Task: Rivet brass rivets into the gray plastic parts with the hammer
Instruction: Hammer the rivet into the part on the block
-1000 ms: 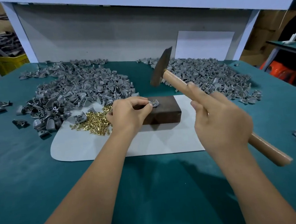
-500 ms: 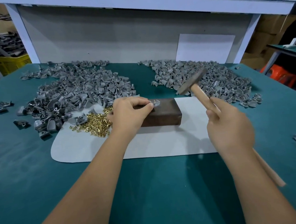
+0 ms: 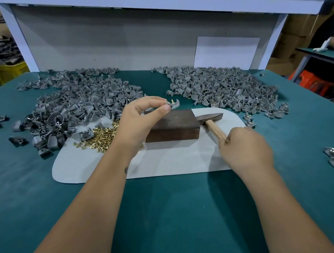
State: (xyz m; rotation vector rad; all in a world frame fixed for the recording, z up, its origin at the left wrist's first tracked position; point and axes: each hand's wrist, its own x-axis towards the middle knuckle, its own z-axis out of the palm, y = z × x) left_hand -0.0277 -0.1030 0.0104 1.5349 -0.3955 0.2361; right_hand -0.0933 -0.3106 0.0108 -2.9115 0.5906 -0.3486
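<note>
Pinching curved gray plastic part [image 3: 174, 105] with upright brass rivet [image 3: 172, 101] in left hand [image 3: 141, 118]; right hand [image 3: 243, 149] gripping wooden-handled hammer [image 3: 210, 120].

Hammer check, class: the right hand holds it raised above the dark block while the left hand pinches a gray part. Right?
Not quite. The head view shows the hammer resting on the white mat beside the dark block, not raised; the right hand holds it, and the left hand pinches the gray part.

Gray plastic part [image 3: 173, 104] with brass rivet [image 3: 172, 101] upright in it

Held above the block's far edge; hammer [image 3: 210, 120] lying on the mat, head beside the block.
</note>
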